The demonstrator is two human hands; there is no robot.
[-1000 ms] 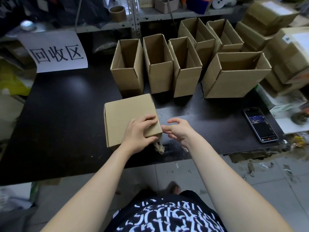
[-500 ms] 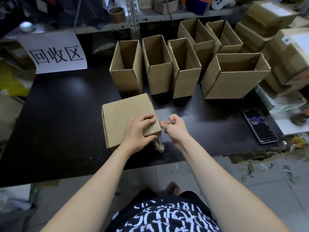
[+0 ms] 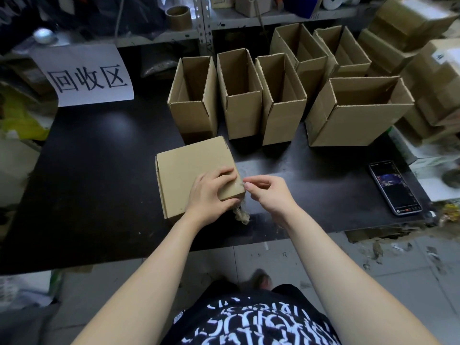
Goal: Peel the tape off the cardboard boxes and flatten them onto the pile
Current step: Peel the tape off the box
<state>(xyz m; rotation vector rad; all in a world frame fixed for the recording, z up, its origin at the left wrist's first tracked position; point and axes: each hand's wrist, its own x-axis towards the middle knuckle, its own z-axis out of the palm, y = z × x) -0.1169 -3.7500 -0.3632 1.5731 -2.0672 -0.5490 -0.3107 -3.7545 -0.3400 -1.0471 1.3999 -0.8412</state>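
Plainly, in the head view, the person is working on one closed box (image 3: 189, 175). It is lying on the dark counter (image 3: 99, 170), near the front edge and just in front of a row of open boxes (image 3: 239, 100).

The left hand (image 3: 209, 195) is gripping the box's near right corner, with its fingers (image 3: 225, 171) curling over the top face and the thumb wrapping the front side. I judge it is pinning the box down so that a pull on the tape does not drag it across the counter.

The right hand (image 3: 268, 192) is reaching in from the right. Its thumb and forefinger are closing narrow at that same corner, pinching what looks like the lifted end of clear tape (image 3: 239, 181). The strip is thin and glossy, so I cannot tell how much of it is free.

A crumpled wad (image 3: 241, 215) is sitting just below the left hand at the box's front edge. Whether it is joined to the box is not clear.

The open boxes are standing upright, mouths up, probably waiting their turn. A phone (image 3: 394, 188) is lying face up, well apart to the right and out of the way of the work. A paper sign (image 3: 87, 75) is leaning at the back left.

No flattened pile is showing, and by my reading the peeling is only starting and the flattening is not yet begun.
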